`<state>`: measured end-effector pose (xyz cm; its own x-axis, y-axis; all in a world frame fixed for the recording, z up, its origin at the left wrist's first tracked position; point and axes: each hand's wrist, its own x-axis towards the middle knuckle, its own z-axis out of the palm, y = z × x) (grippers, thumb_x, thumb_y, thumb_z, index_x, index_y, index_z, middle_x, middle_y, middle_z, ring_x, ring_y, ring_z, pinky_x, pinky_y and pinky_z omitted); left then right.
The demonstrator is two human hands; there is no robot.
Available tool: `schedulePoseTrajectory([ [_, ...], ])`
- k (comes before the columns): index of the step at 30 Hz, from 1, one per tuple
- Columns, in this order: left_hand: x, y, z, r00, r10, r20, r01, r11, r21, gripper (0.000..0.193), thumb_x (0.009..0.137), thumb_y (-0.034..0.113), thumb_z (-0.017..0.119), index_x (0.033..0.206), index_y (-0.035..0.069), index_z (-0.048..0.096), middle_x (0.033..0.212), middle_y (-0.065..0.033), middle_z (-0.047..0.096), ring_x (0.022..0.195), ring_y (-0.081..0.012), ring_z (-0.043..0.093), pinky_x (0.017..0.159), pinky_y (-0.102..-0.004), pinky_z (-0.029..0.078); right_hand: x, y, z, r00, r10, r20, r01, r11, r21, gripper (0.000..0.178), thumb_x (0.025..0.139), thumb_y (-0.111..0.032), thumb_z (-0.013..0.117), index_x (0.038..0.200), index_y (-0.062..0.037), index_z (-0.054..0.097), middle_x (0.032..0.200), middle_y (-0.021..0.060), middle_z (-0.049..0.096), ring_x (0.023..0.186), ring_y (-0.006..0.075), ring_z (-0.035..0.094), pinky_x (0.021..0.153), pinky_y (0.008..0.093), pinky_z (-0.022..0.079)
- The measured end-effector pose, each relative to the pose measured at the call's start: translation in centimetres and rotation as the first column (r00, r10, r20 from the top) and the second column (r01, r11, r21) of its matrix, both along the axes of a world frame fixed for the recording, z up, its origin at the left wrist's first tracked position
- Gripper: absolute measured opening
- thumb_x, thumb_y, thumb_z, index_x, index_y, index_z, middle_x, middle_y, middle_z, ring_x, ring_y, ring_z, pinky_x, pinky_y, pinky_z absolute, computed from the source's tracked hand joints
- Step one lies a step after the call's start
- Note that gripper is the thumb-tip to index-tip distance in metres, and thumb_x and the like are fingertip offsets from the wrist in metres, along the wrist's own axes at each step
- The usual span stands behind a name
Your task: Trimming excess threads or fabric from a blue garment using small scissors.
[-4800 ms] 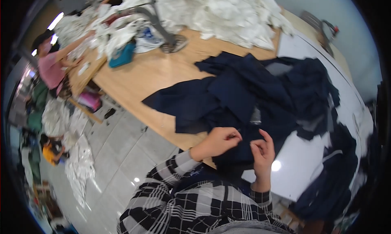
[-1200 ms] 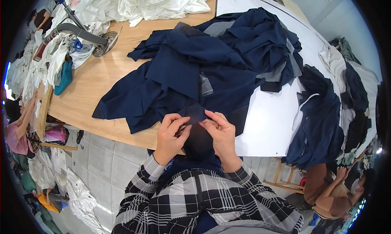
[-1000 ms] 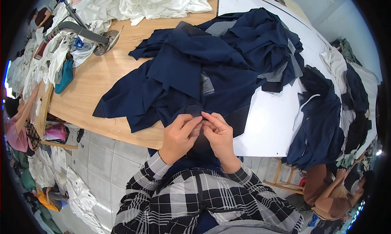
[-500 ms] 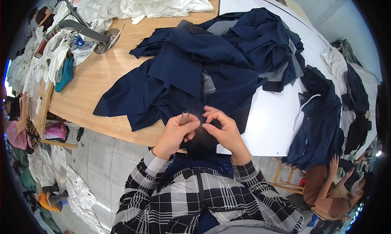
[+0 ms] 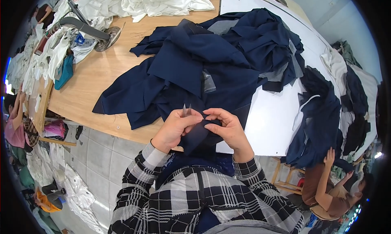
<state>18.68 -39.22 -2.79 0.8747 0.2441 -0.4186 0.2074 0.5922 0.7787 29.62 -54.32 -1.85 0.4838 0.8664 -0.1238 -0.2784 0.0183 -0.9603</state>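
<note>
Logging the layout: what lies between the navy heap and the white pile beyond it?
The head view shows wooden table between navy heap and white pile.

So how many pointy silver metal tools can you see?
1: the small, pointy silver metal tool in the left hand. Others may be hidden under the navy fabric pile.

Left hand (image 5: pixel 176 126) holds small metal-tipped tool (image 5: pixel 184 111), tips up. Right hand (image 5: pixel 232 132) just beside, grip unclear. Navy cloth (image 5: pixel 220 50) heaped on bench (image 5: pixel 89 93), white fabric pile (image 5: pixel 167 4) at far side.
</note>
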Motion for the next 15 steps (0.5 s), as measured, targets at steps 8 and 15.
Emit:
schedulePoseTrajectory([
  [8,0.1,-0.6,1.3,0.999,-0.027,-0.025,0.029,0.997,0.074,0.012,0.08,0.014,0.067,0.084,0.003,0.064,0.062,0.0033,0.054,0.048,-0.0031,0.042,0.042,-0.0179,0.026,-0.5,-0.1,-0.7,0.997,-0.045,-0.057,0.049,0.996,0.074,0.033,0.078,0.002,0.064,0.11,-0.0016,0.055,0.1,0.0025,0.055,0.094,0.0091,0.052,0.083,0.021,0.041],
  [15,0.1,-0.3,0.7,0.999,-0.042,0.021,0.041,0.998,0.054,0.01,0.082,0.011,0.064,0.084,0.002,0.061,0.061,0.0041,0.05,0.048,-0.0023,0.039,0.044,-0.0176,0.028,-0.7,0.0,-0.7,0.995,-0.095,-0.021,0.096,0.992,0.08,0.036,0.076,0.006,0.062,0.111,-0.0016,0.053,0.096,0.0021,0.053,0.093,0.0085,0.049,0.081,0.0203,0.042],
])
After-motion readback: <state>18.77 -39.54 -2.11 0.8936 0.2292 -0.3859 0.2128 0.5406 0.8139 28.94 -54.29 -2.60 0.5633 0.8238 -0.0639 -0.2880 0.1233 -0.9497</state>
